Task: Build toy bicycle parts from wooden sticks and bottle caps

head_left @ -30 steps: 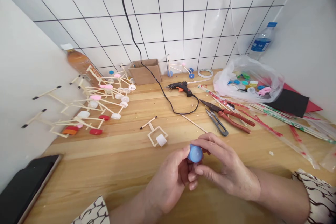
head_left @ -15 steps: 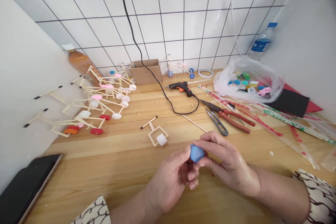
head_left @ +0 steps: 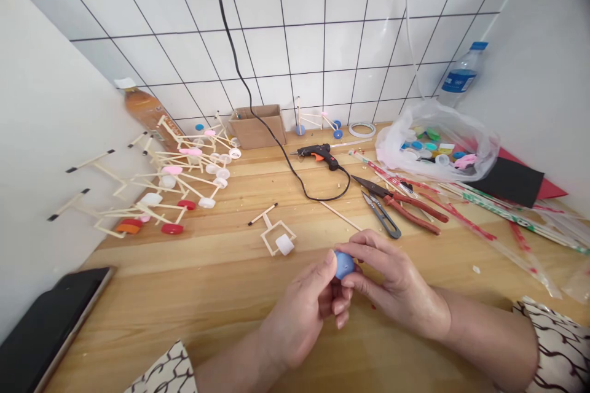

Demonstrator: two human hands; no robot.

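Blue cap (head_left: 344,265), at five o'clock above the tabletop (head_left: 184,295), is pinched by your left hand (head_left: 304,310) and right hand (head_left: 399,288). Support its rim evenly from both sides, face uncovered; its small mark may be a hole, unconfirmed.

This is looking like a craft corner: 1 glue gun (head_left: 322,152) is lying on a table (head_left: 207,295), pliers (head_left: 391,196) and snips (head_left: 395,234) are resting right of it, stick models (head_left: 173,170) are sitting left of it, and tiles (head_left: 302,43) are rising behind it.
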